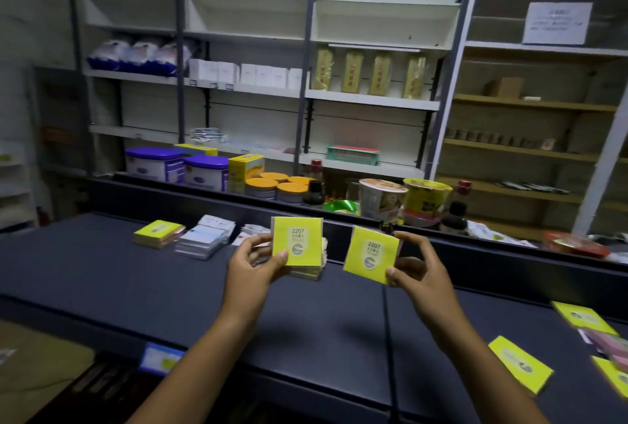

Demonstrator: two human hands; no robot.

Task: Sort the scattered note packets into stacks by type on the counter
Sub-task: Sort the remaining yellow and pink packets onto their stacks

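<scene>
My left hand (253, 262) grips a yellow note packet (297, 242) marked 2207, held upright above the dark counter (136, 287); more packets sit behind it in the same grip. My right hand (416, 267) pinches a second yellow packet (371, 253) of the same kind, tilted, just right of the first. On the counter at the back left lie a yellow stack (158, 233) and a white stack (204, 236). Loose yellow packets (521, 364) and pink ones (608, 342) lie scattered at the right.
A raised ledge behind the counter carries tubs (207, 177), orange-lidded tins (261, 187), noodle cups (382, 199) and dark bottles (453, 216). Shelving (306, 94) fills the back wall. The counter's front edge (238, 362) runs below my arms.
</scene>
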